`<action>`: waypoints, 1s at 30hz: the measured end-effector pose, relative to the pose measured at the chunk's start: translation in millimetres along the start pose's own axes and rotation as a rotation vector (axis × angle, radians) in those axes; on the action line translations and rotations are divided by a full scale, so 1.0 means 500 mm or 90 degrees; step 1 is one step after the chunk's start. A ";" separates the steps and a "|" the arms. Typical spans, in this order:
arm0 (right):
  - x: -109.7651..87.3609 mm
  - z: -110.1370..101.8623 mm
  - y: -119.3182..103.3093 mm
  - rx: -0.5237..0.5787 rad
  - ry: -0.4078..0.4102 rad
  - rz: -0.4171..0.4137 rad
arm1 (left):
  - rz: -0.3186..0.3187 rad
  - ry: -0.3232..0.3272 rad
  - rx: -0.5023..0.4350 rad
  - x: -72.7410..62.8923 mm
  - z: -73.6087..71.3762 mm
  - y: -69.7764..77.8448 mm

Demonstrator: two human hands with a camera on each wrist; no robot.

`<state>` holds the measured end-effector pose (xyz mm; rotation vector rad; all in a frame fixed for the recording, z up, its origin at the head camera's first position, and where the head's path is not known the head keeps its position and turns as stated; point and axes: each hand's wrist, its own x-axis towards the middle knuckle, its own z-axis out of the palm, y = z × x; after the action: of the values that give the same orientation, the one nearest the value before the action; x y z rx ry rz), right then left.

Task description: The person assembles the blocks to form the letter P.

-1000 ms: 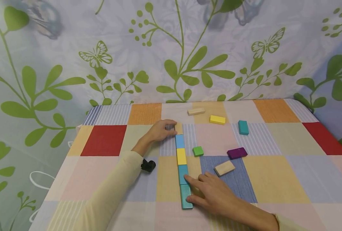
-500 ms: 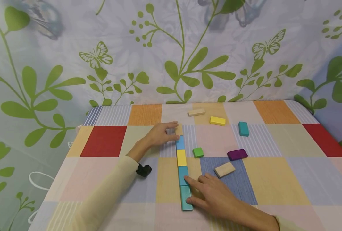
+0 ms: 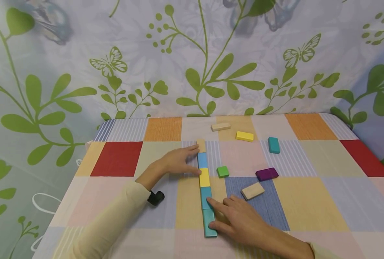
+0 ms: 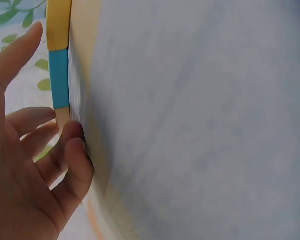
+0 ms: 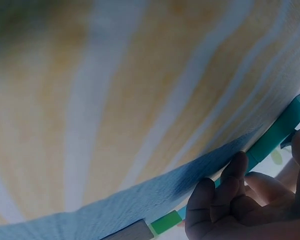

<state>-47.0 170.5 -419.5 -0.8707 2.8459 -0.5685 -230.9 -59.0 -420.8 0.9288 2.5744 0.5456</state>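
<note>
A straight row of wooden blocks runs away from me: a teal block (image 3: 208,228) nearest, then a blue block (image 3: 205,192), a yellow block (image 3: 204,178), a light blue block (image 3: 202,160) and a natural wood block (image 3: 201,144) at the far end. From the left, my left hand (image 3: 178,161) lies along the row, its thumb at the yellow block and its fingertips by the wood block. In the left wrist view the lower fingers bend loosely. My right hand (image 3: 243,218) rests its index fingertip on the blue block and its thumb on the teal one.
Right of the row lie a small green block (image 3: 222,171), a purple block (image 3: 267,174) and a plain wood block (image 3: 252,191). Farther back are another teal block (image 3: 274,145), a second yellow block (image 3: 244,136) and a wood stick (image 3: 221,126). Patchwork cloth (image 3: 308,201) covers the table.
My left hand has slid toward me along the row, from the wood block to beside the light blue and yellow ones. The right hand and the blocks stay in place.
</note>
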 end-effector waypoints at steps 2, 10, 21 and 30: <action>-0.001 0.000 0.000 -0.003 0.002 -0.003 | -0.005 -0.006 0.016 -0.001 0.001 0.004; -0.001 0.000 -0.001 -0.002 -0.002 0.001 | -0.013 -0.009 0.066 -0.004 0.001 0.019; 0.001 -0.002 -0.002 -0.007 -0.006 -0.002 | -0.009 -0.011 0.090 -0.006 0.001 0.030; 0.002 -0.002 -0.002 -0.010 0.000 -0.004 | -0.010 -0.017 0.076 -0.005 0.001 0.030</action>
<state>-47.3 169.5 -417.9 -0.8823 2.8523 -0.5479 -221.0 -49.7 -414.1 0.9475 2.6117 0.3772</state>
